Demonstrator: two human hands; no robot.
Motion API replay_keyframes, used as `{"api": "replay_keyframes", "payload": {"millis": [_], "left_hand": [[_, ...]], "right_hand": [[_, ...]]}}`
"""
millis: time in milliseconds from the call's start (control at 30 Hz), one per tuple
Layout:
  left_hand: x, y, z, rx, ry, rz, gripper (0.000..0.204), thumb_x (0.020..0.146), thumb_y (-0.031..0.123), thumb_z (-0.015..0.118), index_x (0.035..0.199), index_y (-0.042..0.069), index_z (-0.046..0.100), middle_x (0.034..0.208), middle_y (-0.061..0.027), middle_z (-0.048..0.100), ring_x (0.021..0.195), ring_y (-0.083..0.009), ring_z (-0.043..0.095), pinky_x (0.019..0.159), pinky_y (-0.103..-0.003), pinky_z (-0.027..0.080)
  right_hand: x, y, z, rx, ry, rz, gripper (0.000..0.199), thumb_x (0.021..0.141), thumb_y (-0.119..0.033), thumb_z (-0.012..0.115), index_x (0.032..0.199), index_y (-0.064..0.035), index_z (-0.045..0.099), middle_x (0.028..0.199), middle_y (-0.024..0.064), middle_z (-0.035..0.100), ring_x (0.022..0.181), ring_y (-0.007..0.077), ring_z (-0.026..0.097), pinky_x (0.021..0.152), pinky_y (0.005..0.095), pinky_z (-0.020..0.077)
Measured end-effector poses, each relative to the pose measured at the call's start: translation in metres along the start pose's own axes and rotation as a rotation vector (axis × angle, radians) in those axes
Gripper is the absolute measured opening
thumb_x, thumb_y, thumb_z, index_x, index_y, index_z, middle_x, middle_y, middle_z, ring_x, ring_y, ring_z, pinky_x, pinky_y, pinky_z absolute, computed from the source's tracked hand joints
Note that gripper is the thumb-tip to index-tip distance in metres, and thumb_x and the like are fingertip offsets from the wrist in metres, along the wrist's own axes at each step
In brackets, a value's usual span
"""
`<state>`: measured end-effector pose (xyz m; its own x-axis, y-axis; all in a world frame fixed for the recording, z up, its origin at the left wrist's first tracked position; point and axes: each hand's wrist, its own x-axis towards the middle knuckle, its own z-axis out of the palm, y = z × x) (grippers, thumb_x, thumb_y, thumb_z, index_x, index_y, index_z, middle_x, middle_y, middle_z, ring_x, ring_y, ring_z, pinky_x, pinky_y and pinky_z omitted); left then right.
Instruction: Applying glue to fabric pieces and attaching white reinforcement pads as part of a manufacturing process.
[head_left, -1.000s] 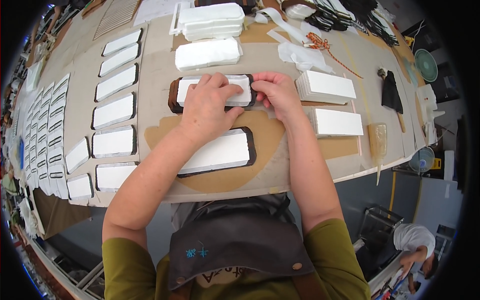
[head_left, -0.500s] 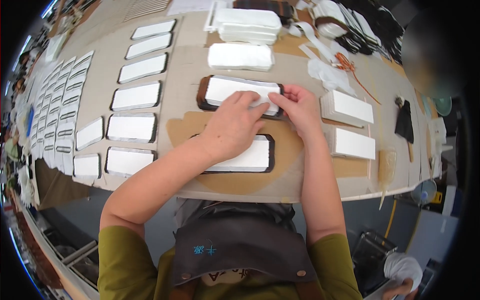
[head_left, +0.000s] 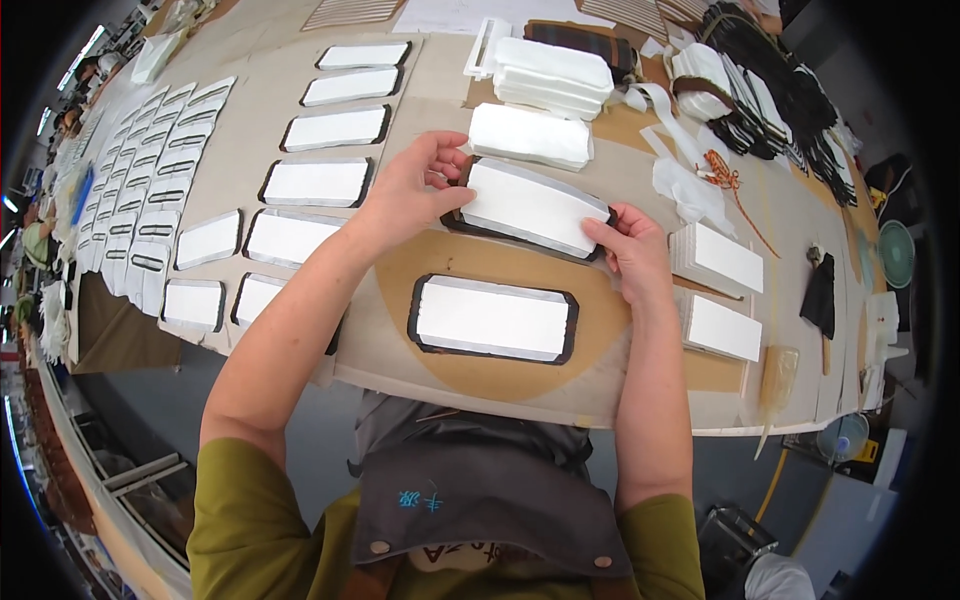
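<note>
A long dark-edged panel (head_left: 530,205) with a white board and grey strips on its face slants down to the right in front of me. My left hand (head_left: 405,195) grips its left end, thumb on the white face, fingers partly hidden behind the edge. At the right end my right hand (head_left: 638,255) pinches the corner between thumb and curled fingers. Whether the panel is lifted off the table I cannot tell. Nearer to me, a second dark-edged panel (head_left: 492,318) of the same kind lies flat on a brown sheet (head_left: 400,265).
Similar panels (head_left: 315,183) lie in columns on the left, beside rows of small slotted white pieces (head_left: 160,190). White padding stacks (head_left: 530,135) stand beyond my hands. Stacked white boards (head_left: 718,258) sit by my right hand, with orange cord (head_left: 720,172) and a clear brown-tinted tool (head_left: 775,375) farther right.
My left hand has moved from the middle of the panel to its left end. The panel now slopes more to the right. The nearer panel, partly covered by my arm before, shows whole.
</note>
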<state>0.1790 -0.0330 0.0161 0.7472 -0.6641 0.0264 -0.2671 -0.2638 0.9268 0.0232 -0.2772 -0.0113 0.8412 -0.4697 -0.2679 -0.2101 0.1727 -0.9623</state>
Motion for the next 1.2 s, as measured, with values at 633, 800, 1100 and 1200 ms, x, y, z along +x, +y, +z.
{"api": "replay_keyframes", "payload": {"millis": [633,800,1100,1200], "left_hand": [[0.002,-0.005,0.005,-0.262,-0.106,-0.195,0.024,0.096,0.017,0.062,0.114,0.001,0.059,0.102,-0.0043,0.066,0.094,-0.0108,0.061,0.09,-0.027,0.048],[0.005,-0.012,0.017,-0.139,-0.045,-0.109,0.03,0.087,0.003,0.072,0.113,-0.001,0.057,0.093,-0.0036,0.066,0.082,-0.0092,0.061,0.077,-0.025,0.051],[0.005,-0.009,0.022,-0.193,0.004,-0.096,0.039,0.083,-0.003,0.074,0.117,-0.002,0.054,0.09,-0.0029,0.064,0.082,-0.0081,0.06,0.075,-0.023,0.051],[0.006,-0.01,0.019,-0.17,-0.024,-0.091,0.044,0.083,-0.002,0.073,0.122,-0.001,0.052,0.09,-0.0025,0.063,0.083,-0.0085,0.06,0.075,-0.023,0.051]], "right_hand": [[0.007,0.012,-0.005,-0.023,0.0,-0.031,0.018,0.082,-0.012,0.081,0.094,-0.0067,0.069,0.076,-0.0045,0.064,0.054,-0.0006,0.042,0.045,0.0181,0.0259],[0.006,0.01,-0.003,-0.024,0.011,-0.03,0.017,0.083,-0.012,0.08,0.093,-0.0062,0.069,0.076,-0.0046,0.063,0.054,-0.0005,0.042,0.046,0.0183,0.026],[0.007,0.006,-0.002,-0.034,0.016,-0.011,0.02,0.083,-0.015,0.081,0.095,-0.0063,0.067,0.071,-0.0059,0.06,0.051,0.0007,0.043,0.044,0.0177,0.0307],[0.008,0.009,-0.005,-0.049,0.009,-0.002,0.02,0.083,-0.015,0.081,0.095,-0.0064,0.067,0.072,-0.0055,0.06,0.051,0.0009,0.043,0.044,0.0179,0.0307]]}}
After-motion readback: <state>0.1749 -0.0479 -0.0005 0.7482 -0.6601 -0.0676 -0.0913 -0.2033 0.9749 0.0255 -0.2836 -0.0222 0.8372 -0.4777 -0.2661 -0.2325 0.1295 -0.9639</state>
